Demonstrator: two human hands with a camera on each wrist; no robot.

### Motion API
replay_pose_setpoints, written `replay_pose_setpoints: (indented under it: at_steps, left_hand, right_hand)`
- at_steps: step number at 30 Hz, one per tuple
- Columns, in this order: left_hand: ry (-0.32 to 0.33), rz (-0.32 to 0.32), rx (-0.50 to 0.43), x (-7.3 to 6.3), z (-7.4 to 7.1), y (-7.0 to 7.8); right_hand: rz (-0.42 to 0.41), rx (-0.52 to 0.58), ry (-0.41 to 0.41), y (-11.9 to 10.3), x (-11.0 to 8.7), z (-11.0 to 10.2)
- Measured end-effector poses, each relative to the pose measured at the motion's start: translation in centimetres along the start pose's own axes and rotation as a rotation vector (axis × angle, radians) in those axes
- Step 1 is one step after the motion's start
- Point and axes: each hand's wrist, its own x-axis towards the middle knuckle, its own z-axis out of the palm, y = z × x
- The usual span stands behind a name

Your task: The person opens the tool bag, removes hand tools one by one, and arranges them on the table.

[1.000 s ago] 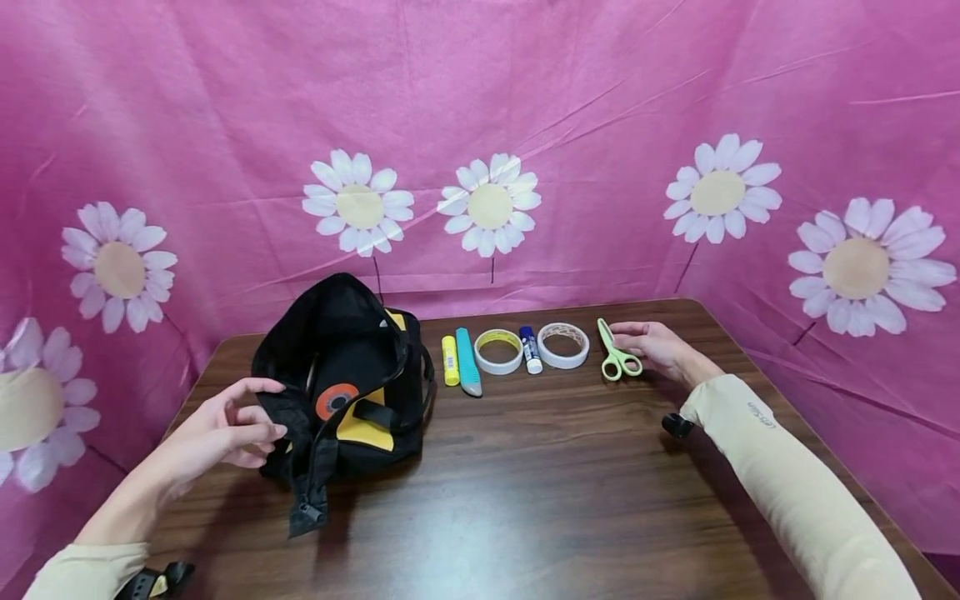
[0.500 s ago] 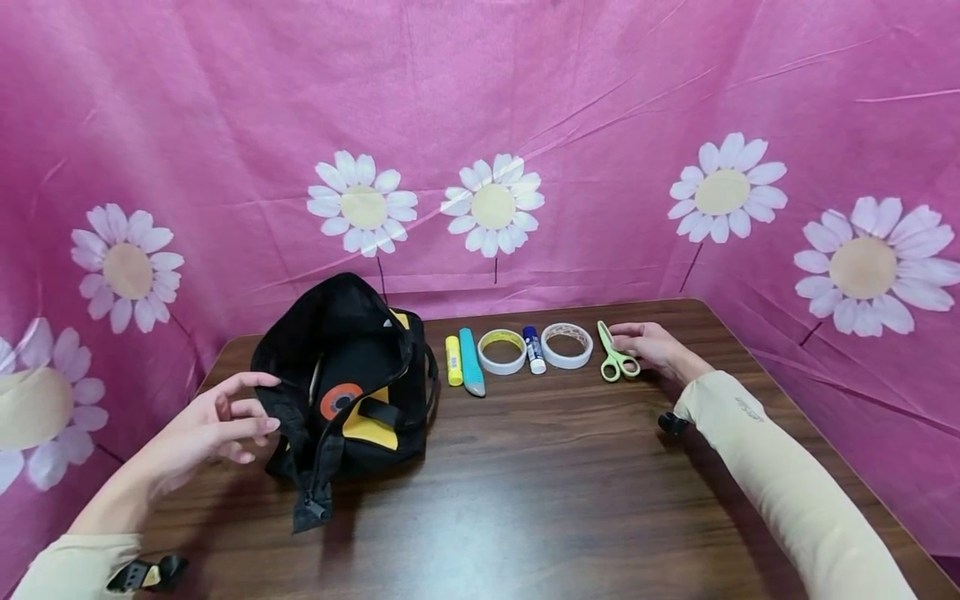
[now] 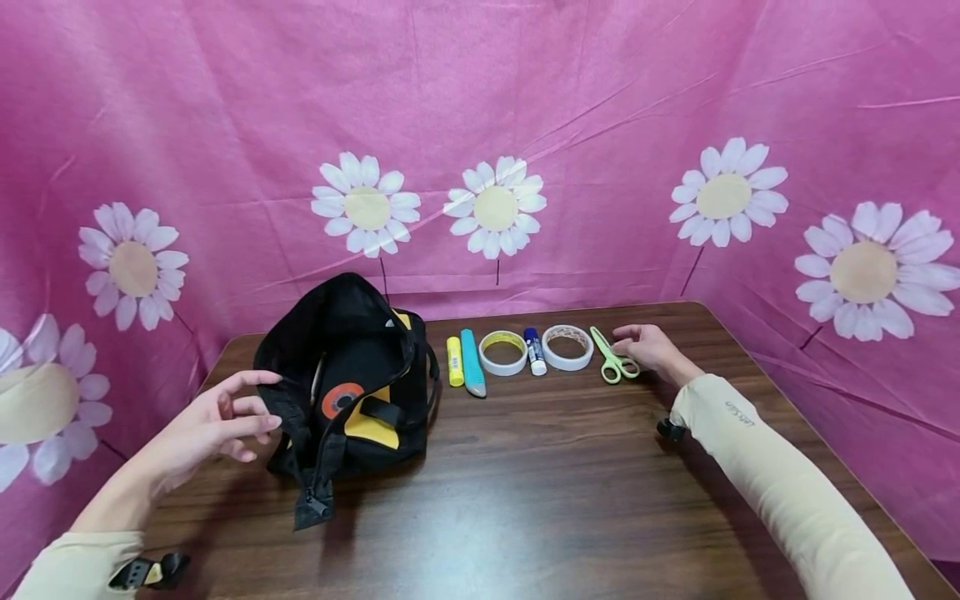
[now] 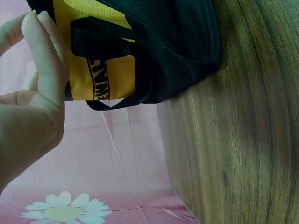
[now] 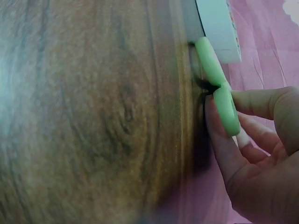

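A black and yellow tool bag [image 3: 375,429] stands with its top unzipped at the table's left. By its left rim is my left hand [image 3: 191,433], index fingertip at the edge and thumb apart below. In the left wrist view, the fingertips overlap the zipper edge of the bag [image 4: 103,77]. At the back right, light green scissors [image 3: 615,367] lie beside my right hand [image 3: 652,346]. The right wrist view shows thumb and index finger either side of the scissors' handle [image 5: 226,112], pinching it. Part of that handle hides the fingers behind.
Left to right along the back of the table [image 3: 525,475] lie a yellow stick [image 3: 455,361], a turquoise cutter [image 3: 472,362], a tape roll [image 3: 502,367], a blue and white glue stick [image 3: 535,350] and another tape roll [image 3: 567,362]. A pink flowered cloth [image 3: 585,92] hangs behind.
The scissors have turned slightly, their blades swinging left toward the tape roll. My left hand has drawn back a little from the bag's rim. The view has shifted slightly.
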Motion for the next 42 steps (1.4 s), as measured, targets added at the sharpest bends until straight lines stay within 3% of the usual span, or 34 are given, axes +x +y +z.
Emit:
replay_pose_setpoints:
  at_steps: [6, 9, 14, 24, 31, 42]
  left_hand:
    - [-0.003, 0.005, 0.01, 0.2, 0.1, 0.1]
    - [-0.003, 0.007, 0.014, 0.3, 0.4, 0.0]
    - [-0.026, -0.008, 0.01, 0.8, 1.0, -0.3]
    - [-0.045, 0.043, -0.014, 0.1, 0.2, -0.3]
    - [-0.068, 0.068, -0.03, 0.3, 0.1, -0.1]
    - [-0.076, 0.068, -0.039, 0.0, -0.6, -0.6]
  right_hand:
    - [-0.069, -0.22, 0.075, -0.1, -0.2, 0.0]
    - [-0.043, -0.269, 0.058, 0.1, -0.5, -0.3]
    - [0.069, -0.224, 0.017, 0.8, -1.3, -0.7]
    - [0.04, -0.163, -0.014, 1.0, -0.6, 0.3]
    - [0.043, -0.163, -0.001, 0.9, -0.8, 0.1]
    - [0.064, -0.122, -0.041, -0.2, 0.2, 0.2]
